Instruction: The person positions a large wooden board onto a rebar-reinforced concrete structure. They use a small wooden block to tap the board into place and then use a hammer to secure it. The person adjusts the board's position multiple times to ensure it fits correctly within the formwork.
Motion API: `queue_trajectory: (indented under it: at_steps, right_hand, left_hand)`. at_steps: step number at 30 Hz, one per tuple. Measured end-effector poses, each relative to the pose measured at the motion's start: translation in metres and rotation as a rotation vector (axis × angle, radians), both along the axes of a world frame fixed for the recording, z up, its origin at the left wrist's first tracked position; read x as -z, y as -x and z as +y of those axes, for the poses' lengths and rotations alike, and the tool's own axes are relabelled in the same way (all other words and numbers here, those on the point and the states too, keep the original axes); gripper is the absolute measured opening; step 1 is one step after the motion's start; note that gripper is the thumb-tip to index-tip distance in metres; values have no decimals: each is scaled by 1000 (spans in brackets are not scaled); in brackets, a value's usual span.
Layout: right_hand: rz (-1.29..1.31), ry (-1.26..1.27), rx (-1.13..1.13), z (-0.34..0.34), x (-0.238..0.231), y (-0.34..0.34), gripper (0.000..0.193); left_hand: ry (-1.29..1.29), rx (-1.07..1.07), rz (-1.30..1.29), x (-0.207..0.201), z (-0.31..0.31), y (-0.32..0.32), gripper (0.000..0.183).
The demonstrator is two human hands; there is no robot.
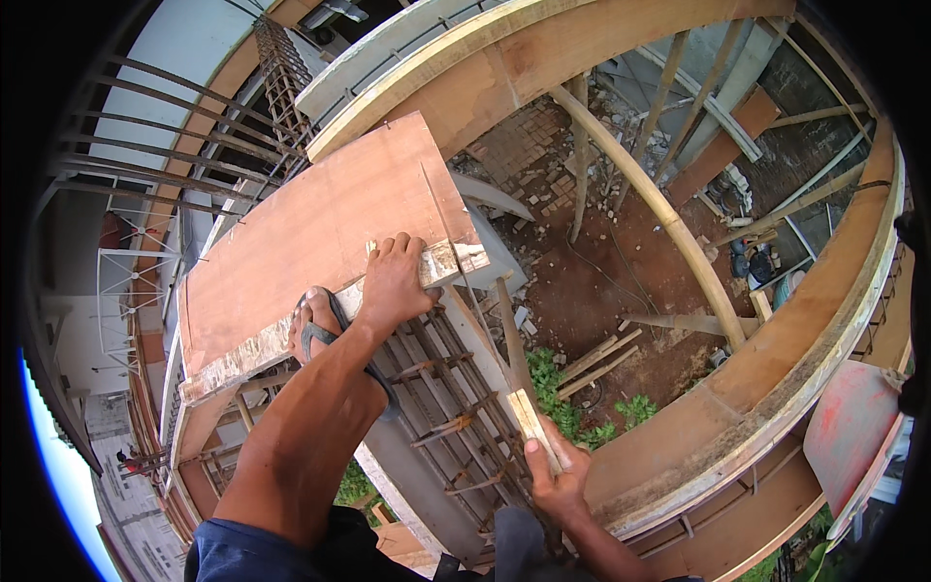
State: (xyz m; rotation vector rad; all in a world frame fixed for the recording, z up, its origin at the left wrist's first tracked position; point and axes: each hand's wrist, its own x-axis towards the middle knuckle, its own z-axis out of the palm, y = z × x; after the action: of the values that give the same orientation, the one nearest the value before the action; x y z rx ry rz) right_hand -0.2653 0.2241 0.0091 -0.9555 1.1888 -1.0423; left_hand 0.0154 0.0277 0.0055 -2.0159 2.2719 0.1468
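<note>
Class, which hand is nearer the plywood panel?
Left: the left hand rests at the near edge of the panel; the right hand is apart, lower right, gripping wood.

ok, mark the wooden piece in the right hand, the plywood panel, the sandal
Wooden piece (527,417), head view: pale exposed end
Plywood panel (315,238), head view: middle of upper face
Sandal (318,333), head view: dark strap

- Here we see the panel (310,242), matt plywood by its look, mostly smooth.
- Along its near edge, we spot a batten (238,363): rough wood, crusted pale.
- Now the short stick (525,413), raw wood, matt.
- We catch rebar (448,427): metal, rusty, rough.
- The pole (669,215) gives us smooth wood.
- Our shorts (254,548): matt cloth.
</note>
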Motion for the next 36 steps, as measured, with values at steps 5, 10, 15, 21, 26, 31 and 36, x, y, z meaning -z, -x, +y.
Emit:
queue_trajectory:
  at_steps: [5,10,15,21,26,31,36]
  right_hand:
    - [116,-51,-41,-10,34,-13,33]
    - [10,203,13,-40,55,-35,36]
    - [57,-15,-95,-13,48,-7,43]
    - [182,-255,-230,16,-14,21,41]
    - [202,91,-145,-7,-34,31,34]
    - [86,150,-3,-44,49,-39,35]
    - [-78,-30,-217,-123,33,16,33]
  left_hand:
    - [-1,-13,-23,8,-3,-6,59]
    - [16,-25,23,4,-6,-4,58]
    - [-58,-83,-45,-3,-2,2,66]
    - [-26,-37,-18,5,4,-4,67]
    - [8,-10,13,8,-2,-9,66]
    - [32,-54,23,6,-4,-9,68]
    - [7,-31,11,7,-2,-12,70]
